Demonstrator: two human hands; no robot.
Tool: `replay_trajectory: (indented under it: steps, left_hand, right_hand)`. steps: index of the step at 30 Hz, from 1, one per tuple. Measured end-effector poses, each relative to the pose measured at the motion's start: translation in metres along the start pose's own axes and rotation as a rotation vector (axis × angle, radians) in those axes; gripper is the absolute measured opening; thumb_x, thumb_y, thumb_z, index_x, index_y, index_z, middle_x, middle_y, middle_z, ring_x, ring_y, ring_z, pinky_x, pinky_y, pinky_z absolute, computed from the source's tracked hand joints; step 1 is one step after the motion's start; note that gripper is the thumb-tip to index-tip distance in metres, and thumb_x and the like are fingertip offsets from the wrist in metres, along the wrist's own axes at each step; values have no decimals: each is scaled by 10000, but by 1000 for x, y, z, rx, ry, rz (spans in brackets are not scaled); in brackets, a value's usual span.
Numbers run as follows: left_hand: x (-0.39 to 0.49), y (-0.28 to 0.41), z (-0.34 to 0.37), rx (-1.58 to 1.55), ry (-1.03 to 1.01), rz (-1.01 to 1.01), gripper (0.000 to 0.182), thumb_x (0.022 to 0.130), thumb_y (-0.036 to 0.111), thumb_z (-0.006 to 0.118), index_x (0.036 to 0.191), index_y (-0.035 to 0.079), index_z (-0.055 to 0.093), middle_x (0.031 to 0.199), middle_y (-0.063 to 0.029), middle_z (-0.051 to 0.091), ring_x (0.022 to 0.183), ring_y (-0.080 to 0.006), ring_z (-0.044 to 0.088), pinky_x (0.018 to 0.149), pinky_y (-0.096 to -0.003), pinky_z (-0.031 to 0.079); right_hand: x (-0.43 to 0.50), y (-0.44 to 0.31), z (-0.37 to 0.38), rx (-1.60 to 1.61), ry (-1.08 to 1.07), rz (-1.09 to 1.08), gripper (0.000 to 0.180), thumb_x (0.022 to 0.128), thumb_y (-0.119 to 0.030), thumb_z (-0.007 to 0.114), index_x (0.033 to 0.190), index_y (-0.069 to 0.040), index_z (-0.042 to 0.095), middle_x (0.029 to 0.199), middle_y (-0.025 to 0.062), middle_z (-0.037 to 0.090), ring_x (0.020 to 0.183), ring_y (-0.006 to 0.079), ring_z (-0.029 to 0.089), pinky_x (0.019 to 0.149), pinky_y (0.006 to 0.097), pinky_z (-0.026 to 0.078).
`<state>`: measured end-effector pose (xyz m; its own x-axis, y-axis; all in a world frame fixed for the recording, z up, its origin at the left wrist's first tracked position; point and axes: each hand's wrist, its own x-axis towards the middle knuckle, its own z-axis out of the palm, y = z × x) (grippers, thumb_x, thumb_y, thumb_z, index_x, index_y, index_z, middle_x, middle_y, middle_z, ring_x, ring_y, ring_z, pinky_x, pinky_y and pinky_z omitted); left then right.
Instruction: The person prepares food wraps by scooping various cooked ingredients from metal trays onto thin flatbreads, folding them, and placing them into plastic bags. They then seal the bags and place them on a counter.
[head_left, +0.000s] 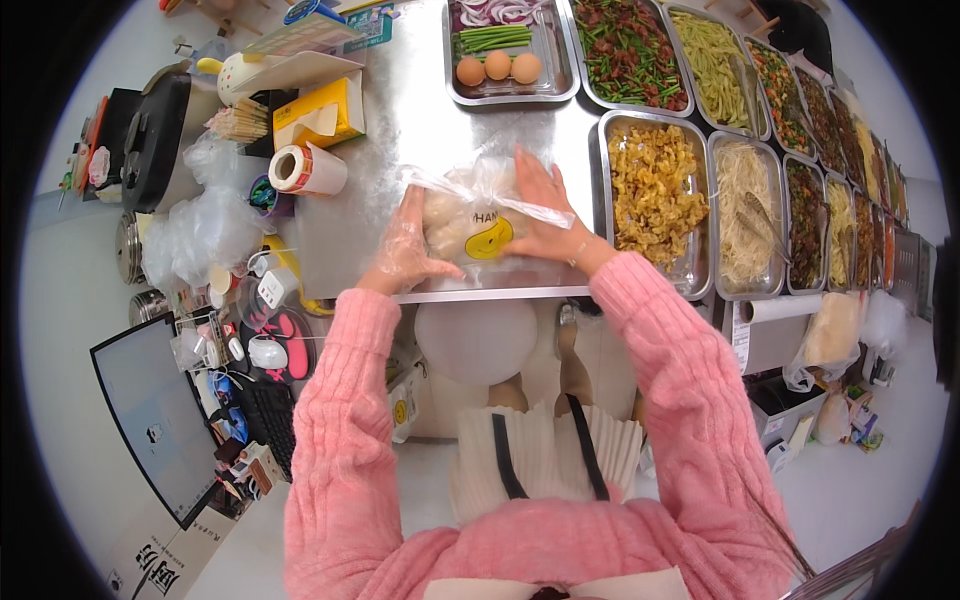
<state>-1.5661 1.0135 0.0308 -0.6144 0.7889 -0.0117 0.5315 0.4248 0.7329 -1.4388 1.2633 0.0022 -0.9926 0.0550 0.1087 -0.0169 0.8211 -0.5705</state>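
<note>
A knotted, translucent plastic bag (450, 225) with a yellow smiley print lies on the steel counter (352, 255) and holds several pale, rounded items that I cannot identify. My left hand (412, 244), in a clear plastic glove, rests against the bag's left side with thumb and fingers apart. Against the right side is my right hand (544, 214), bare, fingers spread upward and thumb near the print. The bag's tied handles stick out across its top, one reaching over my right hand. Both hands frame the bag from its sides.
Steel trays of food, such as the fried yellow pieces (652, 195), line the right. A tray with eggs (497, 65) stands at the back. Left are a label roll (307, 170), a yellow tissue box (322, 112), plastic bags (199, 240) and a monitor (154, 424). A round stool (476, 337) stands below.
</note>
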Motion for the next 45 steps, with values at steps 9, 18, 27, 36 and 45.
replay_trajectory:
  steps: [9, 18, 27, 36, 45]
  left_hand:
    - [42, 19, 35, -141, 192, -206, 356, 794, 81, 714, 1139, 40, 638, 933, -176, 697, 866, -317, 669, 809, -402, 531]
    - [73, 48, 18, -1157, 189, -502, 200, 1017, 191, 470, 1045, 56, 615, 1307, -133, 614, 1132, -207, 613, 1031, -368, 457]
    - [60, 68, 6, -1373, -156, -265, 296, 1004, 244, 505, 751, 96, 547, 1033, -124, 648, 654, -113, 552, 749, -285, 499]
    - [101, 85, -16, -1191, -477, -451, 219, 996, 205, 492, 804, 113, 545, 729, 19, 506, 531, -83, 402, 536, -241, 343]
    - [43, 128, 3, -1645, 178, -355, 248, 966, 94, 489, 1182, -15, 544, 1091, -107, 549, 985, -261, 623, 826, -377, 514]
  right_hand:
    - [34, -13, 13, 247, 270, 53, 248, 751, -82, 644, 996, -42, 637, 1013, 156, 635, 1045, 374, 552, 926, 441, 431]
    - [-8, -50, -9, 842, 278, 266, 458, 1082, -401, 385, 1120, -3, 610, 1220, 167, 584, 1228, 298, 461, 1046, 401, 360]
    - [-24, -46, -58, 765, 142, 550, 496, 1120, -338, 340, 820, -23, 578, 735, 14, 552, 699, 107, 467, 657, 276, 414]
    - [-4, -57, -62, 1635, -148, 646, 327, 1033, -200, 581, 1266, 25, 624, 951, 16, 618, 700, 96, 517, 711, 284, 486]
    - [-10, -77, -21, 476, 378, 224, 228, 990, -152, 640, 946, 64, 695, 801, 44, 604, 687, 113, 550, 606, 301, 452]
